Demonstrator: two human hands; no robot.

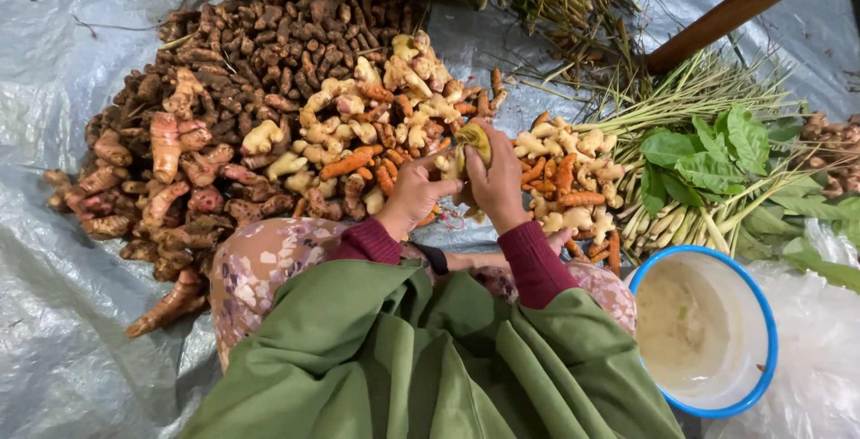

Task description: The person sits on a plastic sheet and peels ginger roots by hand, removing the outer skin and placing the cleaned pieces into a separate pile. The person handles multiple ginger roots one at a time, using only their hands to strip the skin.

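Outdoors on a grey tarpaulin (pixel 54 314), a heap of brown roots (pixel 242 63) rises beside peeled pale and orange pieces (pixel 376 125) and a blue-rimmed bowl (pixel 761 314). Both hands, left (pixel 414 193) and right (pixel 495 184), grip one yellowish root (pixel 473 142) above the heap.

Root (pixel 473 142) mostly hidden by both hands; any tool can't be made out. Far brown pile (pixel 269 27) cut by top edge, bowl (pixel 761 314) contents unclear.
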